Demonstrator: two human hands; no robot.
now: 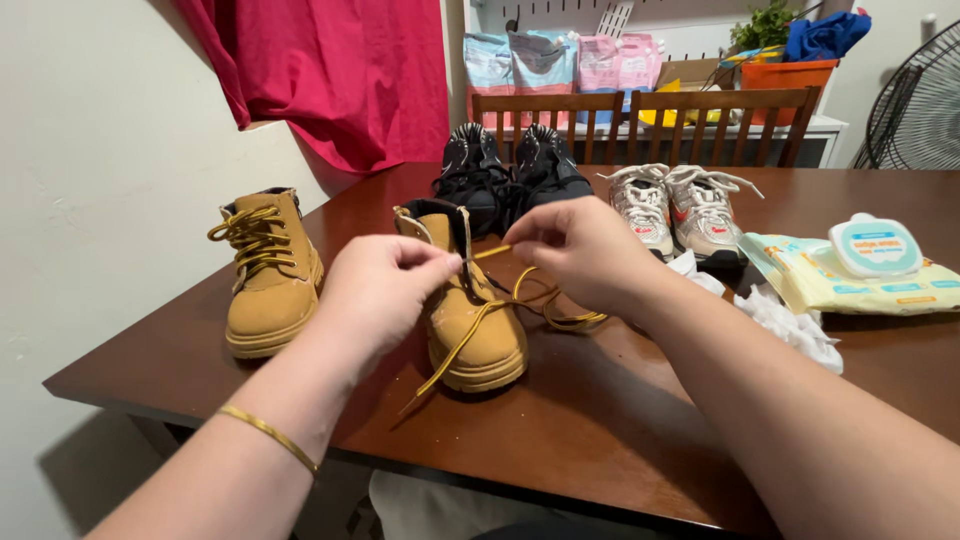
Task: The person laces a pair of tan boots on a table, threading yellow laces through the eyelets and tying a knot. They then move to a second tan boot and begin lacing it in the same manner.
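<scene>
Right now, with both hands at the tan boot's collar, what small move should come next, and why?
Probably pull the lace through with the right hand: its tip sits pinched at the boot collar, the left hand steadies there, and slack loops lie on the table.

I see two bare forearms with no sleeves reaching them, a thin gold bangle (270,433) circling the wrist behind my left hand (385,290), nothing at all worn on my right hand (580,250) or its wrist, and no rings showing on any finger.
</scene>
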